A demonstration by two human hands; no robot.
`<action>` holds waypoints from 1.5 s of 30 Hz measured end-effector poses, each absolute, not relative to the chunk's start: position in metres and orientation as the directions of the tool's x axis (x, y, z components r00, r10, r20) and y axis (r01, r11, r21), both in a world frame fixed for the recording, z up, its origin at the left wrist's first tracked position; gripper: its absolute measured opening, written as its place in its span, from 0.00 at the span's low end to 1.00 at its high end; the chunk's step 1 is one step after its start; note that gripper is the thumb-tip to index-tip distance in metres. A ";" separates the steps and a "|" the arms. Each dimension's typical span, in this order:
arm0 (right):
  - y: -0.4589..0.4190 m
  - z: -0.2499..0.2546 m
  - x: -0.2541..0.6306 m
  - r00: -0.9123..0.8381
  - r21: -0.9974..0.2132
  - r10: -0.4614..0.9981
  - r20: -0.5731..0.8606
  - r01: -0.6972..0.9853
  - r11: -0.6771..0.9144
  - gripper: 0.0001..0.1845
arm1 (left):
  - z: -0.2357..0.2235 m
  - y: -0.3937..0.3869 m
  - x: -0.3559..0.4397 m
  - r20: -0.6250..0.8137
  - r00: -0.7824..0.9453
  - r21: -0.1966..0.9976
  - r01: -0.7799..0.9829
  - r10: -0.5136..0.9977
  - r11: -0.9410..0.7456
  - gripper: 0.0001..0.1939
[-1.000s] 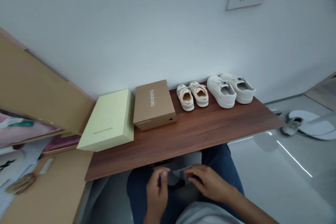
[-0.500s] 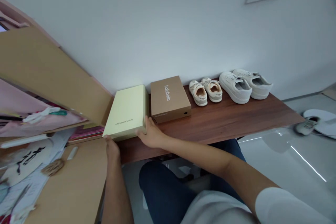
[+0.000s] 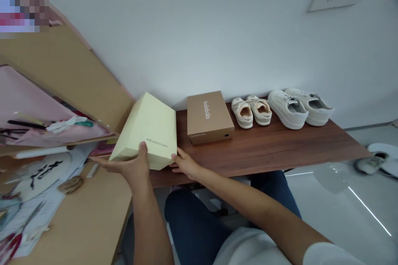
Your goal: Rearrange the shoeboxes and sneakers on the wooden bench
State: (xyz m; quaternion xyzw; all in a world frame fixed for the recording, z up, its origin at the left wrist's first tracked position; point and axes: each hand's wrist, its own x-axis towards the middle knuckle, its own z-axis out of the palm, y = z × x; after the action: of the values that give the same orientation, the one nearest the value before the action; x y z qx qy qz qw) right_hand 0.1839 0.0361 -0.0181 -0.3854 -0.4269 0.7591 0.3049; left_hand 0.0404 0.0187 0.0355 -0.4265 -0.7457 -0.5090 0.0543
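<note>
A pale yellow shoe box (image 3: 147, 128) is tilted up at its near end over the left part of a dark wooden bench (image 3: 267, 149). My left hand (image 3: 129, 165) grips its near left corner, thumb on the lid and fingers underneath. My right hand (image 3: 185, 163) holds the near right corner from below. To the right of the box a brown cardboard shoe box (image 3: 209, 116) lies flat on the bench.
A pair of small beige shoes (image 3: 252, 112) and a pair of white sneakers (image 3: 300, 107) stand along the wall. At left are a light wooden desk (image 3: 81, 219) with papers and a slanted shelf. My legs are under the bench. A grey shoe (image 3: 368, 165) lies on the floor.
Both hands rose from my lap to the yellow box, took hold of its near corners, and lifted its front edge off the bench. The view shifted left.
</note>
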 end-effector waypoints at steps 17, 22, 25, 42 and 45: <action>0.039 0.031 0.354 -0.344 -0.738 0.851 0.397 0.431 0.519 0.13 | -0.012 0.052 0.055 0.527 0.073 0.085 0.987 0.847 -0.138 0.32; 0.061 0.028 0.375 -0.210 -0.609 0.840 0.500 0.604 0.514 0.14 | -0.025 0.035 0.064 0.399 0.273 -0.008 0.956 0.876 -0.294 0.28; 0.069 0.018 0.382 -0.127 -0.642 0.868 0.479 0.624 0.446 0.18 | -0.022 0.026 0.090 0.434 0.267 0.027 0.951 0.860 -0.308 0.33; 0.068 -0.034 0.357 -0.259 -0.865 0.936 -0.239 -0.381 -0.326 0.24 | 0.058 0.058 0.278 0.653 -0.099 0.262 0.960 0.751 -0.101 0.29; 0.064 -0.041 0.373 -0.160 -0.903 0.968 -0.195 -0.356 -0.241 0.21 | 0.040 0.065 0.296 0.585 0.154 0.094 0.962 0.796 -0.255 0.27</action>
State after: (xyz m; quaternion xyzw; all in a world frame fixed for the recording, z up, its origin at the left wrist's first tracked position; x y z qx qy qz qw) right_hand 0.3727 0.0640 -0.0406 -0.4176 -0.3662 0.6678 0.4955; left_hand 0.2965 0.0651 0.0403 -0.7439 -0.5910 -0.2719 0.1526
